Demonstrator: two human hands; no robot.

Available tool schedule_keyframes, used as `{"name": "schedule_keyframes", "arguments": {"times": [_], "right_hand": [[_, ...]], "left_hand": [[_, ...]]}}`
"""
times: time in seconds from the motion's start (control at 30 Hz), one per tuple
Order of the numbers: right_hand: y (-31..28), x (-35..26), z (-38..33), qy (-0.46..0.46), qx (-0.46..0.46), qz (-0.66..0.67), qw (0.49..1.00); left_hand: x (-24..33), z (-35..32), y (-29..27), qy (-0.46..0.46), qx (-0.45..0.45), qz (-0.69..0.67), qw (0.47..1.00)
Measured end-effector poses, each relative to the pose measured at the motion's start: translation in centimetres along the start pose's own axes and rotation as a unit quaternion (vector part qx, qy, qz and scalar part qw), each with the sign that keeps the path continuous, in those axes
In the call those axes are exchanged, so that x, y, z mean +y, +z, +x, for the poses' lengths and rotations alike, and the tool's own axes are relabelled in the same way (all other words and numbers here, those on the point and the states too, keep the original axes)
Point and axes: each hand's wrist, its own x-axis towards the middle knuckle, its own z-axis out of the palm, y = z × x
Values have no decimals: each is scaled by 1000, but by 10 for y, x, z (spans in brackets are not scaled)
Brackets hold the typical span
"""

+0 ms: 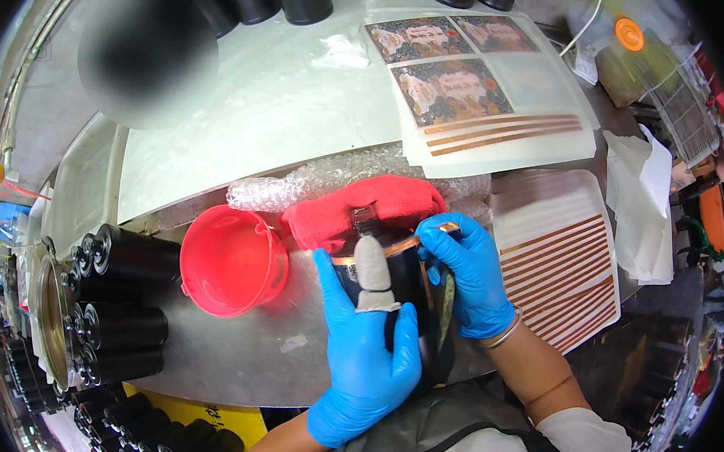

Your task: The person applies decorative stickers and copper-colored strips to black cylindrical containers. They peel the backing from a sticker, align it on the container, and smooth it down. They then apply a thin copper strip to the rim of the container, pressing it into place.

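Observation:
A shiny black bottle-shaped vessel [413, 328] lies in front of me, its narrow neck pointing away onto a folded red towel [360, 197]. My left hand [360, 366], in a blue glove with a grey cloth cover on one finger, is wrapped over the vessel. That covered finger presses near a copper-coloured strip [401, 246] that runs across the vessel's shoulder. My blue-gloved right hand [476, 289] pinches the strip's loose end at the vessel's right side. A narrow greenish band or tool [446, 304] hangs below the right fingers; its kind is unclear.
To the left stand a red bucket [198, 269] and several stacked black cylinders [136, 320]. Bubble wrap [316, 179] lies behind the towel. At right is a sheet of copper-coloured strips [510, 214]; picture decals [453, 91] lie farther back. White paper [640, 196] is at far right.

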Motion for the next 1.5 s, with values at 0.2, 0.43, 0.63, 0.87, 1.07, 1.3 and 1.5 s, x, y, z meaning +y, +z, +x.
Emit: {"name": "schedule_keyframes", "arguments": {"times": [0.2, 0.43, 0.63, 0.87, 1.07, 1.3, 1.5], "right_hand": [[0, -2, -3, -17, -19, 4, 1000], [5, 3, -5, -56, 0, -24, 998], [7, 5, -3, -96, -7, -27, 995], [13, 1, -4, -54, 3, -31, 998], [13, -2, -4, 10, 6, 22, 1000], [25, -12, -13, -49, -18, -29, 998], [21, 7, -10, -102, 24, -23, 994]], "left_hand": [[-9, -1, 7, -114, 32, -201, 972], [-1, -4, 0, -20, 24, 26, 999], [-8, -3, 10, -28, 65, -91, 993], [-8, -9, 8, -35, 44, -54, 997], [0, -7, 10, -34, 17, -6, 999], [-14, -10, 10, -132, 11, -149, 980], [-4, -6, 11, -50, 77, -56, 994]]}}
